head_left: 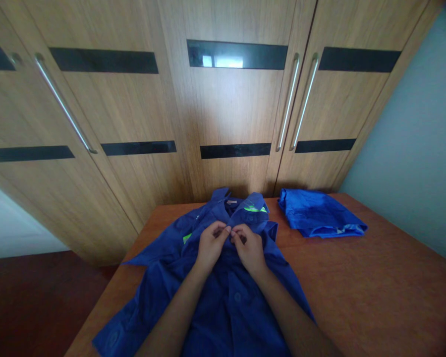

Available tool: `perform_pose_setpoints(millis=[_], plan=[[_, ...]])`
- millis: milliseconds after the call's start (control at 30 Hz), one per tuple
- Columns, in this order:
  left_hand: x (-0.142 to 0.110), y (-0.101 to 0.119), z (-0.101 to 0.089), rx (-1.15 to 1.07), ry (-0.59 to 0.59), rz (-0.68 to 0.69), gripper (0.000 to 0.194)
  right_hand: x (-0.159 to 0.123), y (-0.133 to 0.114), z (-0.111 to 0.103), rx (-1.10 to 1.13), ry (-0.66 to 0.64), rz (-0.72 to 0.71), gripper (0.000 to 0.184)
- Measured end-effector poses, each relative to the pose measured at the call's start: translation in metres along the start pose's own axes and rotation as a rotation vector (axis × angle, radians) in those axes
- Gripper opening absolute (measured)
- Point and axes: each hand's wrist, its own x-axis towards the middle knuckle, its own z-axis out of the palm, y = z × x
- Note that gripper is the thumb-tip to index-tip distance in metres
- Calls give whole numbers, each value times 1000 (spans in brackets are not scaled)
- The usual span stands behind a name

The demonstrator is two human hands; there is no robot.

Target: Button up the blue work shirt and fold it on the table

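Head view: shirt [215,312] apparently being buttoned.
It is pinched by left hand [210,243] and right hand [250,246], collar [220,194] just beyond fingertips [227,230]; careful alignment seems needed next.

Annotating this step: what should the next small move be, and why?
Likely work a button through at the pinch point on the blue shirt: the left hand and right hand pinch its front just below the collar, nearly meeting, and a round button shows lower down. Any button between the fingers is too small to make out.
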Motion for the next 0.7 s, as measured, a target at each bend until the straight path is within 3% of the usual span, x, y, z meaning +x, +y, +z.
perform_pose_setpoints(millis=[200,467,600,700], plan=[[-1,-1,1,-142,34,-90,19,4,0,1,283,25,164,14],[-1,-8,3,-45,39,-76,17,8,4,-1,630,-49,438,25],[-3,-6,2,105,58,9,11,10,9,-7,552,-119,413,25],[-8,-3,4,398,-52,147,14,14,14,-13,359,1,304,31]])
